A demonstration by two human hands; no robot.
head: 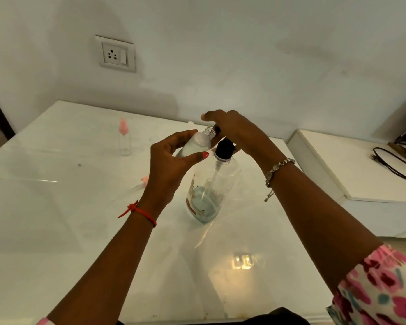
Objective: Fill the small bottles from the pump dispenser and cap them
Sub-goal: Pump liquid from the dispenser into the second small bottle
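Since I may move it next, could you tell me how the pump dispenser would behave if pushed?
The pump dispenser looks nearly empty, so probably light. Tall, with its black pump head on top, it may tip. On the glossy table it likely slides.

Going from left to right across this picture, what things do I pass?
First the capped small bottle → loose pink cap → pump dispenser → black cable. The held small bottle overlaps the dispenser, so I skip it.
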